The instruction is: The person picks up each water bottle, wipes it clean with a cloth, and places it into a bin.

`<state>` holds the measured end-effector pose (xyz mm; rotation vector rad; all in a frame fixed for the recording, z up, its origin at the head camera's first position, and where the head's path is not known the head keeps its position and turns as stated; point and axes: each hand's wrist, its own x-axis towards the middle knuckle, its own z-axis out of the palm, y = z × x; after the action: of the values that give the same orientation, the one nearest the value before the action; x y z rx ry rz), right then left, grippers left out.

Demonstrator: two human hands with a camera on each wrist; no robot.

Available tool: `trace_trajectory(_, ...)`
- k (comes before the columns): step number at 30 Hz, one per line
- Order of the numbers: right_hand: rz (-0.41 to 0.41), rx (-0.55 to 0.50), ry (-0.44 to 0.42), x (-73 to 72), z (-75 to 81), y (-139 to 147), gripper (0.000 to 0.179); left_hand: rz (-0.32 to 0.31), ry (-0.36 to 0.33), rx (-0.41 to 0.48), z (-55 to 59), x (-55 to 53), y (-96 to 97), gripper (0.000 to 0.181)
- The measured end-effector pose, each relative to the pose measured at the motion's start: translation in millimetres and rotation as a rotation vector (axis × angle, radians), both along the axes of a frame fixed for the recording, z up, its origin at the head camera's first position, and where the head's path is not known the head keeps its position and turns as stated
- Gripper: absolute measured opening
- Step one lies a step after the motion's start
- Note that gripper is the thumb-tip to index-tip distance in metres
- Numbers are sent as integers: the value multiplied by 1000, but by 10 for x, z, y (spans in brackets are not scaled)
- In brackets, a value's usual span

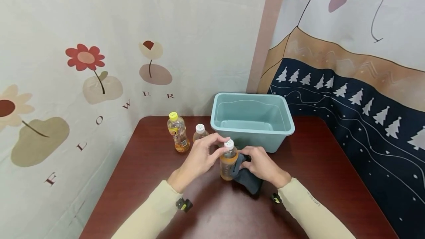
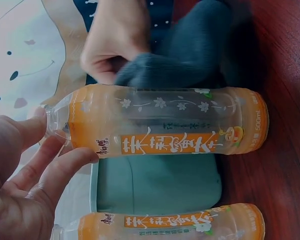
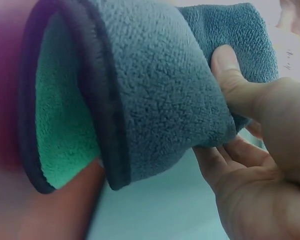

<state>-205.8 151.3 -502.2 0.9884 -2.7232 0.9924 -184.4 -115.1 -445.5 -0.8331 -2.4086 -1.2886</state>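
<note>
My left hand [image 1: 199, 155] pinches a clear plastic drink bottle [image 1: 227, 168] near its white cap, with the bottle standing upright on the table. In the left wrist view, fingers and thumb surround the neck, and an orange label with white characters wraps the bottle. Bunched in my right hand [image 1: 263, 165] is a grey-blue fuzzy cloth [image 3: 160, 95] with a dark hem, thumb on one side and fingers beneath. The cloth lies against the bottle's right side, its lower end hanging toward the table. Part of the bottle is hidden behind it.
A second white-capped bottle [image 1: 200, 132] stands just behind my left hand. Left of it is a yellow-capped bottle [image 1: 178, 134] with some amber liquid. A light blue plastic bin [image 1: 252, 132] sits at the back of the dark red table [image 1: 146, 180], close to the printed wall hangings.
</note>
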Motion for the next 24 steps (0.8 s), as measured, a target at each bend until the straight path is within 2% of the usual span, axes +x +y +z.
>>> trace_trajectory(9,14,-23,25,10,384,44,53,7,-22,-6,-17,4,-16,21)
trace_trajectory(13,6,-70,45,17,514,30,57,13,11,-22,-9,-1,-17,21)
trace_trajectory(16,9,-117,58,17,597,-9,57,26,28,-39,-6,-6,-22,21)
trace_trajectory(24,8,-166,68,25,695,-89,57,29,-16,-64,2,-3,-40,22)
